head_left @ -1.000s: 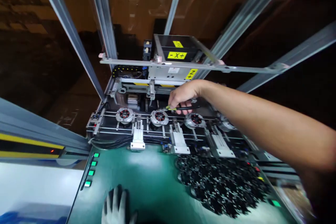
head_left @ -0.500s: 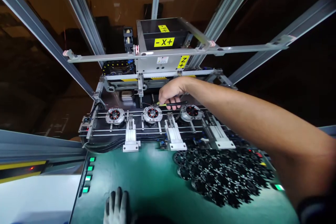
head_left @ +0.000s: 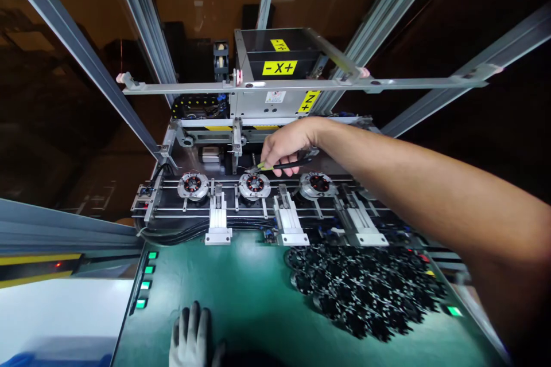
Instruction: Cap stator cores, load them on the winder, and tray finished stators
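Note:
My right hand (head_left: 284,148), bare, reaches across the machine and is closed around a pair of pliers (head_left: 267,167) with yellow-green and black handles. Their metal jaws sit at the back edge of the middle wound motor stator (head_left: 255,184), where a thin wire shows; whether the jaws grip it I cannot tell. On either side, in round metal holders, are a left stator (head_left: 193,184) and a right stator (head_left: 319,183). My left hand (head_left: 191,332), in a grey glove, lies with its fingers stretched out on the green tabletop (head_left: 241,287), holding nothing.
A large cluster of black stator-like parts (head_left: 365,292) covers the right of the tabletop. Metal slides (head_left: 291,223) stand before the holders. A crossbar (head_left: 172,89) and a machine head (head_left: 275,103) are above and behind. Green-lit buttons (head_left: 145,285) line the left edge.
The view has shifted slightly, so the machine appears farther right. The pliers' jaws are now at the middle stator's back edge, their handle end tilted up more. My left hand stays flat.

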A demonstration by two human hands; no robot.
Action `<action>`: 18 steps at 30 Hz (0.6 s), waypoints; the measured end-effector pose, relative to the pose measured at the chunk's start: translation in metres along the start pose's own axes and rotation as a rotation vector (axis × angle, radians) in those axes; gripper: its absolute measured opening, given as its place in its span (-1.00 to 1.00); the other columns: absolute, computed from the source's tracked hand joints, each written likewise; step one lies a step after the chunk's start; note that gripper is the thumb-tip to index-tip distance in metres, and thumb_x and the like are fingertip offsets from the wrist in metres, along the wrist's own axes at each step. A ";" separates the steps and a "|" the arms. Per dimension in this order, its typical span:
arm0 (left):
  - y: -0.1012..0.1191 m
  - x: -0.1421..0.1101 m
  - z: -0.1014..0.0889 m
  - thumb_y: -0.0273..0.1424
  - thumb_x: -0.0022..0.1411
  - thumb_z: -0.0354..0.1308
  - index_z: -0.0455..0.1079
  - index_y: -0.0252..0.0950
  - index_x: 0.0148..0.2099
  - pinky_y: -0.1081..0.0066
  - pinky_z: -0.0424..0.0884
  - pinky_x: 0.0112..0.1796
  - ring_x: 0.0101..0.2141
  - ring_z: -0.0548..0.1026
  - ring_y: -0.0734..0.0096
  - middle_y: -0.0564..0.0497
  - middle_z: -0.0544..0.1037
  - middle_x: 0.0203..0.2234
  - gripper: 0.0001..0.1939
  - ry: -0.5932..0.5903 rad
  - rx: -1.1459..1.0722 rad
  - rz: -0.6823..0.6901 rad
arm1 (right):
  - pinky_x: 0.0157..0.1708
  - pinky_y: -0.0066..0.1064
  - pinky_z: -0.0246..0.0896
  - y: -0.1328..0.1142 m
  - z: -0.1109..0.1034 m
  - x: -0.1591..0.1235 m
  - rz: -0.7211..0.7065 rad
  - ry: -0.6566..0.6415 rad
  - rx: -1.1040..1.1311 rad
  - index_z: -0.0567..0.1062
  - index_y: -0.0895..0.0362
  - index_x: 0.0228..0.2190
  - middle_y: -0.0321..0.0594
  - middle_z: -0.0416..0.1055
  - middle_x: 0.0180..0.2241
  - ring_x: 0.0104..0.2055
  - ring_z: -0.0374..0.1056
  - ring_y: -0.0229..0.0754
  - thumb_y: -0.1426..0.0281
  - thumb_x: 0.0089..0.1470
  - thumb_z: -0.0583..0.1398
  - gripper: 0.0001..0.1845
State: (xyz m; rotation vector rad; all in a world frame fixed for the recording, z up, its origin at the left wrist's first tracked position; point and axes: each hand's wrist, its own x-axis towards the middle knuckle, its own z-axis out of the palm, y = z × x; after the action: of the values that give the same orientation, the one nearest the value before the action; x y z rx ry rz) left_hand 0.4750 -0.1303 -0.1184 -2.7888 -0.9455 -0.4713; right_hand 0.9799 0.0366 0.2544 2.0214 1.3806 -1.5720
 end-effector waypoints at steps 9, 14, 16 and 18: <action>0.001 0.000 -0.003 -0.23 0.23 0.24 0.21 -0.27 0.36 -0.13 0.43 0.06 0.16 0.43 -0.31 -0.35 0.50 0.16 -0.30 -0.015 0.002 0.003 | -0.46 -0.36 0.49 -0.016 0.006 0.023 0.050 -0.129 -0.086 0.50 0.33 -0.27 -0.16 0.51 -0.43 -0.49 0.49 -0.18 0.28 0.32 0.20 -0.68; 0.003 0.004 -0.008 -0.21 0.26 0.22 0.20 -0.27 0.36 -0.10 0.43 0.06 0.16 0.44 -0.29 -0.34 0.49 0.17 -0.33 -0.025 -0.007 -0.021 | -0.44 -0.32 0.49 -0.012 0.004 0.033 0.088 -0.131 -0.087 0.50 0.33 -0.33 -0.13 0.51 -0.43 -0.50 0.48 -0.19 0.29 0.32 0.18 -0.68; 0.003 0.004 -0.009 -0.21 0.26 0.22 0.21 -0.28 0.35 -0.11 0.42 0.05 0.15 0.45 -0.31 -0.36 0.49 0.16 -0.33 -0.016 -0.007 -0.013 | -0.44 -0.32 0.48 -0.010 0.005 0.036 0.090 -0.117 -0.074 0.50 0.32 -0.32 -0.14 0.51 -0.43 -0.51 0.45 -0.20 0.31 0.32 0.16 -0.70; 0.003 0.005 -0.009 -0.21 0.26 0.21 0.18 -0.26 0.37 -0.12 0.42 0.06 0.14 0.45 -0.30 -0.35 0.50 0.15 -0.31 -0.012 -0.011 -0.007 | -0.46 -0.35 0.44 -0.009 0.010 0.038 0.063 -0.090 -0.066 0.50 0.31 -0.34 -0.16 0.49 -0.44 -0.53 0.42 -0.22 0.26 0.30 0.20 -0.68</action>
State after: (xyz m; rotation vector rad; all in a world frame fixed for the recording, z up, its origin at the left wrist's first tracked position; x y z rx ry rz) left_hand 0.4785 -0.1322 -0.1084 -2.8018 -0.9577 -0.4626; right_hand 0.9663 0.0547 0.2214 1.9128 1.3051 -1.5499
